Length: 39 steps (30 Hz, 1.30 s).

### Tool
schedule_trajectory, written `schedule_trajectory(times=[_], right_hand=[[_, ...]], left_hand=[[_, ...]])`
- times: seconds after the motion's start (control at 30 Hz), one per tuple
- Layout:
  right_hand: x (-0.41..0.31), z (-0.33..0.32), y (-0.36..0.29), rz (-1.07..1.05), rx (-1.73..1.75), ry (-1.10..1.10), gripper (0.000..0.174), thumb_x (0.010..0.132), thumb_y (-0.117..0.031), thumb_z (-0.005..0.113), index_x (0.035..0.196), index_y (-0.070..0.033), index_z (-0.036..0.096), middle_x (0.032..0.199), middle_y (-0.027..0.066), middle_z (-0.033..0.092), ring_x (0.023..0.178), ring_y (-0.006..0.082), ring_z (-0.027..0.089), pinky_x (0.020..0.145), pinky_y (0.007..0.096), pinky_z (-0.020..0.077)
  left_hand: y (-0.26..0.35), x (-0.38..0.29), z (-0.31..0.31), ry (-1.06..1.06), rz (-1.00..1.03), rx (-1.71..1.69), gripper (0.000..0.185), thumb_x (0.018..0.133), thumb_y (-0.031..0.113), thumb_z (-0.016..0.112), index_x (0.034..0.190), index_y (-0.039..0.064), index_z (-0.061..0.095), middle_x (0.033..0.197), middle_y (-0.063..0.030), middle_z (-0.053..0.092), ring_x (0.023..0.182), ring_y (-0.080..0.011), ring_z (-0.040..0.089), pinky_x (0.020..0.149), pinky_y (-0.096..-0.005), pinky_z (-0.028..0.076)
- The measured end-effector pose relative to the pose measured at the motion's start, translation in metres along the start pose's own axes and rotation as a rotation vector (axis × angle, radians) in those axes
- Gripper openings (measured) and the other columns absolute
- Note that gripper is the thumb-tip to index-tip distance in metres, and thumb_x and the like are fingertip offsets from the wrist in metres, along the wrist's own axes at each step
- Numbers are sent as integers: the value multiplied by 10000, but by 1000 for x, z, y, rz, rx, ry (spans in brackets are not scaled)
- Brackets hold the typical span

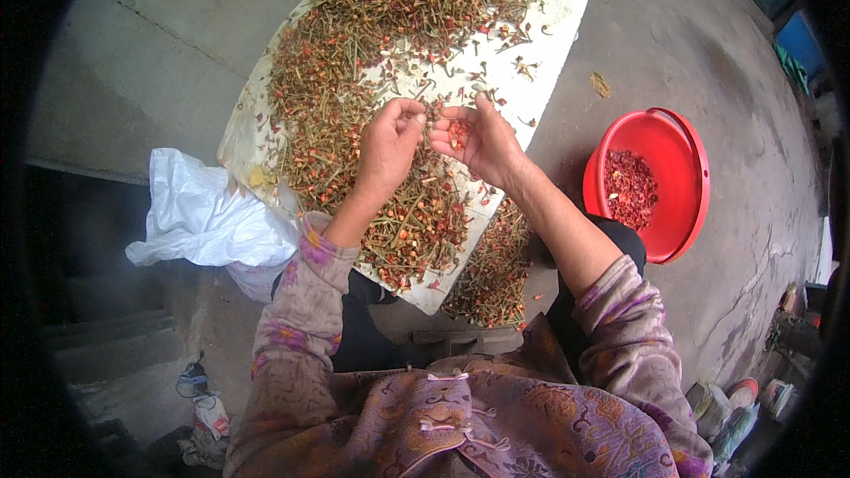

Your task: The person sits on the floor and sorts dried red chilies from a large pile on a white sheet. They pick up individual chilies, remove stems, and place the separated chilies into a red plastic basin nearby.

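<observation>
Red pepper pieces (458, 134) lie in the upturned palm of my right hand (488, 139), whose fingers are partly curled. Just to its left, my left hand (392, 143) has its thumb and forefinger brought together. Whether something small is pinched there is too fine to tell. Both hands are above a white board (554, 33) spread with a large heap of what look like chili stems (319, 79), mixed with red bits. A red plastic bucket (680, 179) stands on the floor to the right, with red pepper flakes (629, 189) in it.
A white woven sack (209, 212) lies at the board's left edge. More stems form a floor pile (495, 272) by the board's near right edge. A dry leaf (599, 84) lies on the concrete floor (690, 66). Shoes (744, 393) and bags sit at lower right.
</observation>
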State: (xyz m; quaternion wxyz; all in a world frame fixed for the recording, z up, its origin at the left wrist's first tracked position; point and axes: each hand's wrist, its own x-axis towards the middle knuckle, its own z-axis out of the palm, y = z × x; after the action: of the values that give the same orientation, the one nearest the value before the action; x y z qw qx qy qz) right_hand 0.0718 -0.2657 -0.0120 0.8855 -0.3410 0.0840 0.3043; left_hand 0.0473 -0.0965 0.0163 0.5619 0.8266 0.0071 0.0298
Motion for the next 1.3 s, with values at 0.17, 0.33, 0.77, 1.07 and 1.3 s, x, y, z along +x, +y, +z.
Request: schedule_trajectory(times=[0.17,0.33,0.77,1.07,1.3], right_hand=[[-1,4,-3,-47,40,-7,590,1039,-462,167,1104,26,493,950,153,602,836,246,622,748,352,561],[1,1,2,-40,66,-37,579,1042,-456,182,1110,21,503,966,150,607,841,234,612,691,348,530],[-6,11,7,-158,-321,-87,211,955,-228,601,1005,-23,594,883,57,634,779,111,609,682,253,514],[-8,8,15,-163,-328,-37,141,975,-164,562,911,-40,576,687,2,553,567,82,492,511,217,411],[-5,9,15,-149,-340,269,166,966,-149,561,921,11,566,677,35,534,536,112,464,482,251,392]], left_hand=[[19,-22,5,-48,355,415,188,842,97,692,1016,56,634,934,-36,620,755,-138,634,684,-286,505],[14,-20,6,-20,651,631,248,780,84,717,1014,77,637,966,-32,616,802,-184,639,727,-327,507],[-8,-3,-5,-54,-72,-48,133,902,77,642,989,-5,584,815,-18,629,711,-71,602,617,-229,511],[-6,-7,-1,-169,-203,-426,161,867,108,678,939,6,576,760,-30,647,632,-70,607,577,-213,511],[4,-20,17,-99,490,370,117,769,15,664,863,39,599,730,-41,602,615,-97,609,560,-240,490]])
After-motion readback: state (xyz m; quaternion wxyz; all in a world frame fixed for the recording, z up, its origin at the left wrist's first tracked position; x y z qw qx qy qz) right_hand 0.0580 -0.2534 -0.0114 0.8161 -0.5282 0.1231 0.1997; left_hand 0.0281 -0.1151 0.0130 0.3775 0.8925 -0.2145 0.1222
